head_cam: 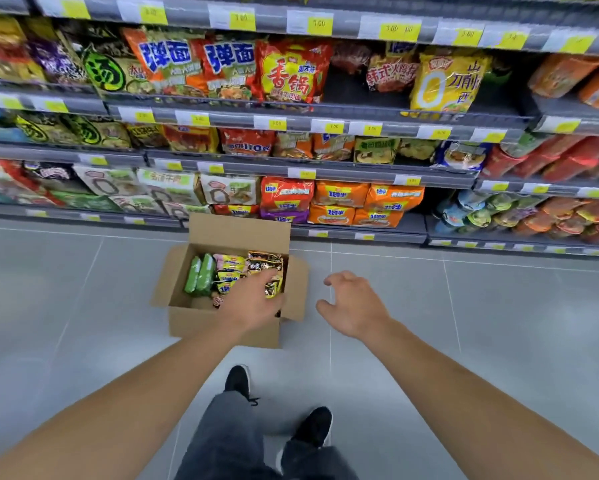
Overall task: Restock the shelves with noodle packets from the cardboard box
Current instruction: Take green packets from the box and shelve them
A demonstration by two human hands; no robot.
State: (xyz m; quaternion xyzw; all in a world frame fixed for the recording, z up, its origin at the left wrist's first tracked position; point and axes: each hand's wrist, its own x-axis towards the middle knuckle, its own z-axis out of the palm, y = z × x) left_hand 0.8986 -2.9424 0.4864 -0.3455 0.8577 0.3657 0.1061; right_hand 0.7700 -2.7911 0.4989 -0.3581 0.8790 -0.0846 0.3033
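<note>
Fingers of the left hand (253,299) reaching down into the open cardboard box (221,327) at centre frame, fingertips hidden among the packets, so cannot tell whether spread or closed on anything; knuckles lying over a black-and-gold packet (268,268) at the box's right side. Fingers of the right hand (353,304) curled loosely and spread wide, holding nothing, hovering above the grey tiled floor (498,323) just right of the box. Both bare forearms stretching in from the lower corners of the frame.

Inside the box: green packets (199,278) standing on edge at the left, yellow-and-pink packets (228,268) in the middle, the black-and-gold ones to the right. Flaps folded outward, the back flap upright.

Below, at bottom centre, grey trousers (221,438) and two black shoes (311,427) on the tiles.

Across the upper half of the frame, grey shelves (325,169) crowded with noodle bags, yellow price tags (242,20) along the edges. On the lowest shelf, directly behind the box, orange packets (339,194) stacked; a dark gap in the second row from the top, right of a red-and-yellow bag (291,74).
</note>
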